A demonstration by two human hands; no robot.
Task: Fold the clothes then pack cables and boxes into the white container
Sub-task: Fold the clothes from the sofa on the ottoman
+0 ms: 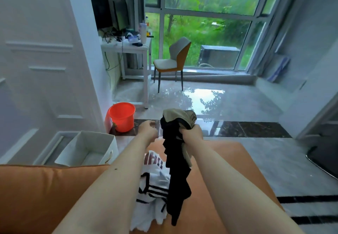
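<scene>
While the right hand (pixel 192 134) grips a bunched black-and-beige garment (pixel 176 160) aloft, left hand (pixel 148 129) curled, grip unclear. White printed clothes (pixel 153 188) lie crumpled near; white container (pixel 87 149), left, looks empty. Folding barely begun.

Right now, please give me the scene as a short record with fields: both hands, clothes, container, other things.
right hand: grips a bunch of black and beige clothes, held up and hanging down
left hand: fingers curled, whether it holds anything cannot be told
white printed garment: unfolded, crumpled on the orange sofa
white container: on the floor past the sofa, open, looks empty
red bucket: on the floor beyond the container
</scene>
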